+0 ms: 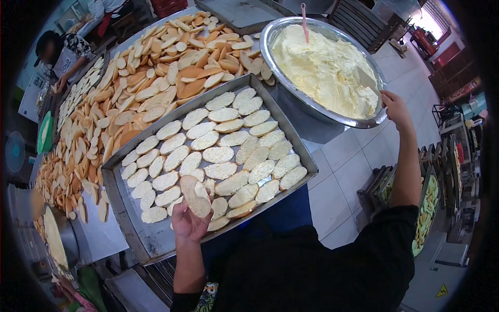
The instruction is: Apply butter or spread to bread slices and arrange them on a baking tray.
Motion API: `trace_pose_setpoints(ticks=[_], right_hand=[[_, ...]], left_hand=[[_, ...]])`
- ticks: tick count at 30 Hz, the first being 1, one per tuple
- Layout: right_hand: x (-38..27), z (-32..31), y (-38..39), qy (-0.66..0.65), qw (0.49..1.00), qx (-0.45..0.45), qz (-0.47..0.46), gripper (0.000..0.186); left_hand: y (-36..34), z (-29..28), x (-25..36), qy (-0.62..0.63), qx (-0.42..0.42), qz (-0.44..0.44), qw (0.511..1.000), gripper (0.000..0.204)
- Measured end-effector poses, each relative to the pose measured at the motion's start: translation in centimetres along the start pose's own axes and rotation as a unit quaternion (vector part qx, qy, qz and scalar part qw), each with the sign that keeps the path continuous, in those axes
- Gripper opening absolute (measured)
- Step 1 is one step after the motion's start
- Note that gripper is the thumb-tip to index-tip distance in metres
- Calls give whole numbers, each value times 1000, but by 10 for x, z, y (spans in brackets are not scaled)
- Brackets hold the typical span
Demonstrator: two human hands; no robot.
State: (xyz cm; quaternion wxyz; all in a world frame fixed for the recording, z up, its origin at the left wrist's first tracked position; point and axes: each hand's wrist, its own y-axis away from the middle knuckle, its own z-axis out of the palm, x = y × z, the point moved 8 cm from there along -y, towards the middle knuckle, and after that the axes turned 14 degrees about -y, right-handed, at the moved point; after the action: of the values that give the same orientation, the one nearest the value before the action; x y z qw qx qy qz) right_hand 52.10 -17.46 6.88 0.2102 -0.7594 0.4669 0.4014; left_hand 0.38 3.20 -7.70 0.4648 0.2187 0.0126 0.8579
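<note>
One slice (196,196) pinched in left hand (188,222), fingers closed on its lower edge, held just above near edge of tray (117,190). Long axis tilted up and slightly right, cut face toward camera: pale, porous, dry-looking crumb, thin tan crust rim. Right hand (395,106) far off to upper right, at rim of bowl (273,57), fingers curled; grip unclear, possibly on a flat spreader buried in the cream. Cream (322,67) pale yellow, soft, whipped peaks; lies up and right of slice, well apart, so right hand much nearer it. Pink stick (304,21) upright in cream at far side. Tray grey metal, shallow, filled with oval slices in rough rows. Beyond tray: loose heap of browner toasted slices (156,67) on table.
</note>
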Motion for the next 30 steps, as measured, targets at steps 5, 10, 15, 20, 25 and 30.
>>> trace_pose_setpoints(ticks=[5,10,15,20,25,30], right_hand=[[5,32,30,-320,944,-33,73,35],[-24,94,95,-466,870,-159,29,35],[-57,210,169,-549,787,-281,20,34],[-104,267,215,-405,814,-324,-260,25],[-126,275,235,-337,807,-283,-394,27],[-128,269,247,-271,796,-274,-467,32]], left_hand=[[1,1,4,-16,-3,-1,1000,54],[-11,15,-3,-63,-32,-9,997,56],[-10,35,2,-45,-22,43,998,58],[-9,49,6,22,-91,63,994,54],[-5,53,15,7,-77,71,994,54],[-4,64,13,-11,-87,62,994,54]])
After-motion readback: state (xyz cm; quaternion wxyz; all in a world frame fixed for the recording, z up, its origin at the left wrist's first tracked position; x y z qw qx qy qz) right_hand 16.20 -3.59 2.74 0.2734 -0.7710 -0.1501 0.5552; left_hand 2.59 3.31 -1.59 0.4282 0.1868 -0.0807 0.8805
